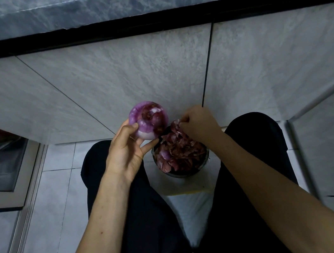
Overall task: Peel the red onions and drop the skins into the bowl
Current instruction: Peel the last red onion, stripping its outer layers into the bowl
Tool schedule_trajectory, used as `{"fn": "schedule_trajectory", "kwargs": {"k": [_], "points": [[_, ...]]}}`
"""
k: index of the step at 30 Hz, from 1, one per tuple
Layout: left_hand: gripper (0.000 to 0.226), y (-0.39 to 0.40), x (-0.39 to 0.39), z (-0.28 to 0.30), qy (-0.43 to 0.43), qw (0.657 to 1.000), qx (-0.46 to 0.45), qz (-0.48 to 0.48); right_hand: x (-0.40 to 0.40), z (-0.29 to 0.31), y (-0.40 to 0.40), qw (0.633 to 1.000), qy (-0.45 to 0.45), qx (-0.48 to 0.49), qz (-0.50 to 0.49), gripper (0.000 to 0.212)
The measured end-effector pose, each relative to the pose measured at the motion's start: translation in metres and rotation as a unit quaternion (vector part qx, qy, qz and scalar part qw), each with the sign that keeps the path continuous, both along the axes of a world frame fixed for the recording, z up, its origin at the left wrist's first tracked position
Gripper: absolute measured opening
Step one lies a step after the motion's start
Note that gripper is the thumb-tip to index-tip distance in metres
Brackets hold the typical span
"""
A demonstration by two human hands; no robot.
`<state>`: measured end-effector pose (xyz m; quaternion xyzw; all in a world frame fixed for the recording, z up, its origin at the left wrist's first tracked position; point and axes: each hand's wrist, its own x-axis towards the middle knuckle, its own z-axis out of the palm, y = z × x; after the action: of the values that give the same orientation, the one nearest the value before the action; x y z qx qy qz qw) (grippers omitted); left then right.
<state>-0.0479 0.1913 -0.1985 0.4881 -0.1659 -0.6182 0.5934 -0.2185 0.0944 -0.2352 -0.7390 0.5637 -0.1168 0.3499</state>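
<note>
1. Black trousers [250, 211] frame your nearest view, with your knees either side of the bowl [182, 172], already heaped with skins [183, 149].
2. Your right hand [199, 123] pinches a skin scrap [174, 123] just above the heap; let go low so it lands inside.
3. Your left hand [127, 148] cradles the onion [148, 119], up and left of the bowl; turn its dark unpeeled patch toward your right fingers.
4. Farthest, grey cabinet panels [122, 79].

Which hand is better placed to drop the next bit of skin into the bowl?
Right. The right hand pinches a skin piece directly above the bowl; the left hand holds the onion.
</note>
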Motion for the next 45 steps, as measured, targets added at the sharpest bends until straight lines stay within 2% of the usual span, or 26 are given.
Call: {"fn": "schedule_trajectory", "kwargs": {"k": [2,6,8,11,13,16,19,23,27,30,33,37,45], "points": [[0.022,-0.001,-0.001,-0.001,-0.014,1.0,0.017,0.004,0.0,-0.005,-0.002,1.0,0.003,-0.006,-0.005,0.021],[0.028,-0.002,-0.003,-0.002,-0.026,0.999,0.026,0.0,-0.006,-0.004,-0.003,0.998,-0.057,0.007,-0.032,0.049],[0.026,-0.003,-0.005,-0.002,-0.025,0.999,0.029,0.0,-0.007,-0.001,0.0,0.998,-0.06,-0.011,-0.017,0.038],[0.019,-0.003,-0.008,0.0,-0.029,0.999,0.044,0.012,-0.005,0.008,0.008,0.986,-0.125,-0.112,0.009,0.012],[0.013,-0.003,-0.009,0.001,-0.036,0.997,0.058,0.021,-0.004,0.019,0.015,0.966,-0.194,-0.173,0.008,0.01],[0.013,-0.004,-0.01,0.0,-0.052,0.996,0.066,0.021,-0.001,0.03,0.02,0.952,-0.254,-0.169,0.036,0.017],[0.013,-0.004,-0.013,-0.001,-0.067,0.995,0.074,0.016,-0.001,0.028,0.02,0.96,-0.233,-0.15,0.049,0.021],[0.012,-0.005,-0.014,-0.002,-0.09,0.992,0.086,0.014,-0.002,0.025,0.019,0.959,-0.226,-0.168,0.03,0.012],[0.012,-0.004,-0.016,-0.004,-0.098,0.99,0.101,0.01,-0.004,0.025,0.014,0.958,-0.208,-0.186,0.071,0.006],[0.011,-0.005,-0.016,-0.003,-0.086,0.99,0.112,0.016,-0.003,0.023,0.016,0.958,-0.16,-0.205,0.121,0.012],[0.013,-0.006,-0.017,-0.002,-0.053,0.991,0.122,0.018,0.0,0.022,0.021,0.958,-0.139,-0.217,0.128,0.016],[0.019,-0.004,-0.017,-0.001,-0.008,0.992,0.123,0.018,0.002,0.022,0.025,0.955,-0.154,-0.219,0.13,0.015],[0.014,-0.005,-0.013,0.001,0.034,0.99,0.132,0.038,0.0,0.017,0.024,0.942,-0.221,-0.225,0.111,0.015]]}}
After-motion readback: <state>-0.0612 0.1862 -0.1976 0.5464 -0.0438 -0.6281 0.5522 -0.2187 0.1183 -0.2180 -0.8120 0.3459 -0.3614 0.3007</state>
